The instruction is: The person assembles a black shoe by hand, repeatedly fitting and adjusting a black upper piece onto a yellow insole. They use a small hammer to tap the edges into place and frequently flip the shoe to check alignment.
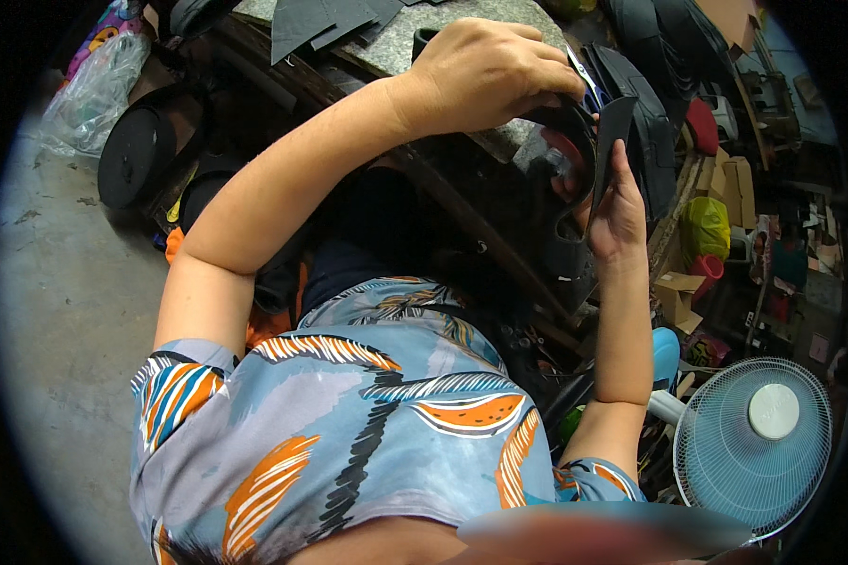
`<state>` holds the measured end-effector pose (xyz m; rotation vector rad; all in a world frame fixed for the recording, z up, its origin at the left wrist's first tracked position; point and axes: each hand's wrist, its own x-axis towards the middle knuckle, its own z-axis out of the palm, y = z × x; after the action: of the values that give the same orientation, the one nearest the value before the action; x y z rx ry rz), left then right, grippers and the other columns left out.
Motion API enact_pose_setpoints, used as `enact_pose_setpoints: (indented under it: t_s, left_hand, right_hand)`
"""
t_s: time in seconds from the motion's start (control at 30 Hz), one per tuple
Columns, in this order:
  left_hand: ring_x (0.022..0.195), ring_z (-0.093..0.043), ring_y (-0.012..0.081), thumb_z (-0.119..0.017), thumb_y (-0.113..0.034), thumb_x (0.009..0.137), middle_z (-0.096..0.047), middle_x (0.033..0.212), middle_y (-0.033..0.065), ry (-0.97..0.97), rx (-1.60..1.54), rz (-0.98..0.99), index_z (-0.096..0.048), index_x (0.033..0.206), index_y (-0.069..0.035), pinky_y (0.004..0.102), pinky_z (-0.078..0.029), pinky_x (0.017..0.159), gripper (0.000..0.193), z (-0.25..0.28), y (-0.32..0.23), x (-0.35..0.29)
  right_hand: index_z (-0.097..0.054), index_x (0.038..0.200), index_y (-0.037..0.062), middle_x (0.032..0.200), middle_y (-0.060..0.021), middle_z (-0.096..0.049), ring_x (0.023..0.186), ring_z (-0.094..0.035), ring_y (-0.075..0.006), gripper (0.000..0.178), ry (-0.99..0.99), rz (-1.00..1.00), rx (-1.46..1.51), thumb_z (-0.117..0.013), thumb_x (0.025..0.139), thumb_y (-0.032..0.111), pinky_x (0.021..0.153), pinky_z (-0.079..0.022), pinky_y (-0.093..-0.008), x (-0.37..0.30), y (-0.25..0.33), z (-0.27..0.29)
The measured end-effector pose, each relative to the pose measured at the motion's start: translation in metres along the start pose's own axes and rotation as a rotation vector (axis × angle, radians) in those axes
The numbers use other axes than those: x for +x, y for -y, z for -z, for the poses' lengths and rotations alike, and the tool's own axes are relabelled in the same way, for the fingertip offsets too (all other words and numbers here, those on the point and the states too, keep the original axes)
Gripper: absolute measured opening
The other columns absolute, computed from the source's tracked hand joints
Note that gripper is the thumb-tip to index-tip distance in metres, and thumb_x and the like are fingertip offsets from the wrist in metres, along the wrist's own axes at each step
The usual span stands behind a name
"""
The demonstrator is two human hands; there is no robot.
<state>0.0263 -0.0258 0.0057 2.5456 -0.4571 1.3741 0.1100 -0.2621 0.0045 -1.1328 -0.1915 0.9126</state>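
My left hand reaches across at the top and is closed around a curved black piece of sheet material. A small blue and silver tool, perhaps scissors, shows at its fingertips. My right hand comes up from below and grips the flat black flap of the same piece between thumb and fingers. Both hands meet over the edge of a dark workbench. My patterned shirt fills the lower middle.
A white standing fan is at the lower right. Black rolls and a clear plastic bag lie on the concrete floor at left. Black cut sheets rest on a stone slab. Cardboard boxes and a yellow-green bag crowd the right.
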Motion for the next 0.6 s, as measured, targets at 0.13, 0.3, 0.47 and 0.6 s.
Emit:
enact_pose_setpoints:
  t_s: [0.13,0.3,0.47,0.6]
  left_hand:
    - [0.1,-0.069,0.0161,-0.076,-0.021,0.08,-0.073,0.1,-0.0039,0.057,-0.018,0.032,-0.074,0.104,-0.021,0.0281,-0.057,0.081,0.024,-0.004,0.004,0.0]
    - [0.093,-0.069,0.0129,-0.076,-0.02,0.079,-0.072,0.097,-0.0065,0.114,-0.007,0.0,-0.074,0.103,-0.022,0.0257,-0.057,0.075,0.024,0.0,0.004,-0.006]
    - [0.088,-0.067,0.0112,-0.075,-0.016,0.078,-0.071,0.093,-0.0089,0.012,-0.002,-0.03,-0.074,0.101,-0.023,0.0242,-0.056,0.07,0.024,0.004,-0.004,-0.013]
    - [0.085,-0.066,0.0106,-0.074,-0.014,0.078,-0.07,0.092,-0.0098,-0.011,0.032,-0.036,-0.074,0.1,-0.023,0.0235,-0.055,0.067,0.024,0.008,-0.008,-0.018]
  right_hand:
    - [-0.056,0.131,0.0031,0.122,-0.0185,-0.067,0.096,-0.07,-0.0243,0.04,-0.166,0.071,-0.074,-0.051,0.104,0.033,0.087,-0.059,-0.0409,-0.007,0.007,0.0]
    - [-0.067,0.114,0.0017,0.105,-0.0068,-0.073,0.088,-0.071,-0.014,0.022,-0.301,0.202,-0.277,-0.064,0.098,0.016,0.078,-0.058,-0.0263,-0.012,0.024,0.002]
    - [-0.064,0.117,0.0003,0.103,-0.0084,-0.072,0.084,-0.071,-0.014,0.023,-0.15,0.188,-0.339,-0.064,0.097,0.012,0.077,-0.058,-0.0265,-0.019,0.036,-0.001]
    - [-0.061,0.118,0.0026,0.099,-0.007,-0.072,0.082,-0.071,-0.0129,0.023,-0.086,0.092,-0.373,-0.062,0.098,0.013,0.075,-0.058,-0.0244,-0.019,0.039,-0.007]
